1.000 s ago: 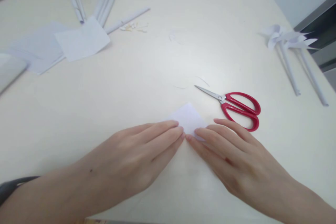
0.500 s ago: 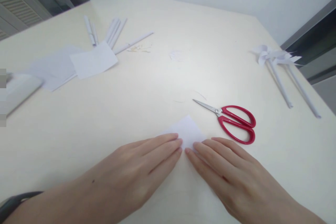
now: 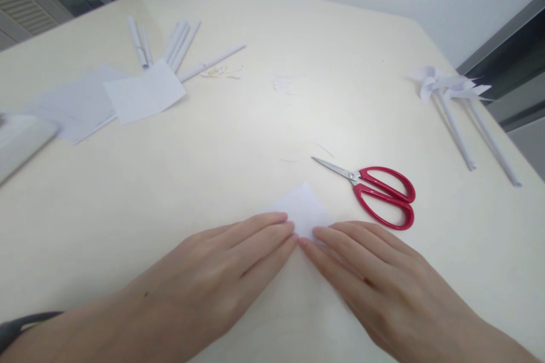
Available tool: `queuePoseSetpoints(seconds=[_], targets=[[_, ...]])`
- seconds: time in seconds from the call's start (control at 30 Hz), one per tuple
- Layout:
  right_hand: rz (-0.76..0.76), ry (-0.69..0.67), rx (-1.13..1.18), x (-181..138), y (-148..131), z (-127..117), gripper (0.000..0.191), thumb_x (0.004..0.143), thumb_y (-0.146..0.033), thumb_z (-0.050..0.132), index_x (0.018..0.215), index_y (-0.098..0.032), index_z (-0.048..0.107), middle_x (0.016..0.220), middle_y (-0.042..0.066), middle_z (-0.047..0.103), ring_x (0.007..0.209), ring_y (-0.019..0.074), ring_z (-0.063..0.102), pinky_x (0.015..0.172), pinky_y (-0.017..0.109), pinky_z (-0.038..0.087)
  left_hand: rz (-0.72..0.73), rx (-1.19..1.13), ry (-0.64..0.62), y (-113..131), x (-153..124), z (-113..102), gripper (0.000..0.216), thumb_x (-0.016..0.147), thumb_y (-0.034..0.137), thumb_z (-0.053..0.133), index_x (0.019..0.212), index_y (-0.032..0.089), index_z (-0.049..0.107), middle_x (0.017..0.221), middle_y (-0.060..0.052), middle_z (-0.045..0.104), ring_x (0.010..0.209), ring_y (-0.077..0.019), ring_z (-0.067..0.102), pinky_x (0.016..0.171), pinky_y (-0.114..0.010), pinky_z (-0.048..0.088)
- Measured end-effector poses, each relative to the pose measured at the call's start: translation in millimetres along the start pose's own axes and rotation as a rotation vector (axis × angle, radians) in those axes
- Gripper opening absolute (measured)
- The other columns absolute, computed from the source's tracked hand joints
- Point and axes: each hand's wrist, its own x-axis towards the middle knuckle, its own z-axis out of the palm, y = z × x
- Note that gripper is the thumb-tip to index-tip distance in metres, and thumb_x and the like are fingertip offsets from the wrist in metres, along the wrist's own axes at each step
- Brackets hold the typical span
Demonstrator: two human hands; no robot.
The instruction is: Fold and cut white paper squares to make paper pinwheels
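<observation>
Head view: both hands lie low on a cream table (image 3: pixel 238 147), at 6 o'clock in the frame.
Left hand (image 3: pixel 221 272): flat and spread, palm down, fingers straight and close together. It grips nothing; its fingertips (image 3: pixel 292 228) press the near edge of a folded white paper (image 3: pixel 303 210).
Right hand (image 3: pixel 374 278): likewise flat, fingers extended, nothing clasped. Its fingertips (image 3: pixel 317 232) rest on the same paper, almost meeting the left ones.
Folded white paper: lies on the table just past the fingertips, one corner pointing to 12 o'clock. Its near part is covered by the fingers.
Red-handled scissors (image 3: pixel 374 187): at 2 o'clock from the paper, close beside it but apart. Blades shut, tip towards 10 o'clock, no hand on them.
Paper squares (image 3: pixel 128 96): loose overlapping pile at 10 o'clock, well apart from the hands.
Rolled paper sticks (image 3: pixel 179 45): behind the squares at 11 o'clock, fanned out.
Paper pinwheels (image 3: pixel 447 85): two on long sticks at 2 o'clock, near the table's far right edge.
Left wrist: dark band (image 3: pixel 21 326) at the frame's lower left corner.
</observation>
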Motion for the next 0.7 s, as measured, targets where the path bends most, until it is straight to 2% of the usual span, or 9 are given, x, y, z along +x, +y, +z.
queuePoseSetpoints(seconds=[0.23, 0.37, 0.7], targets=[[0.003, -0.033, 0.023, -1, -1, 2, 0.033, 0.098, -0.008, 0.034, 0.12, -0.006, 0.059, 0.105, 0.009, 0.067, 0.094, 0.0266, 0.057, 0.084, 0.041, 0.044, -0.026, -0.024, -0.055, -2, -2, -10, 0.053, 0.088, 0.014, 0.051, 0.141, 0.016, 0.04, 0.15, -0.006, 0.042, 0.139, -0.0236, 0.035, 0.115, -0.037, 0.036], [0.006, -0.061, 0.048, -1, 0, 3, 0.033, 0.097, -0.009, 0.039, 0.124, -0.006, 0.057, 0.105, 0.008, 0.065, 0.094, 0.0265, 0.056, 0.085, 0.04, 0.044, -0.022, -0.008, -0.114, -3, -3, -15, 0.055, 0.086, 0.02, 0.057, 0.14, 0.017, 0.045, 0.15, -0.005, 0.043, 0.139, -0.0267, 0.035, 0.116, -0.037, 0.035], [0.0, -0.016, 0.043, 0, -1, 2, 0.03, 0.096, -0.007, 0.04, 0.118, -0.006, 0.06, 0.106, 0.009, 0.067, 0.092, 0.0265, 0.057, 0.084, 0.04, 0.044, 0.017, 0.072, -0.165, -4, -1, -18, 0.058, 0.084, 0.025, 0.062, 0.139, 0.017, 0.046, 0.149, -0.005, 0.044, 0.139, -0.0286, 0.035, 0.116, -0.037, 0.034]])
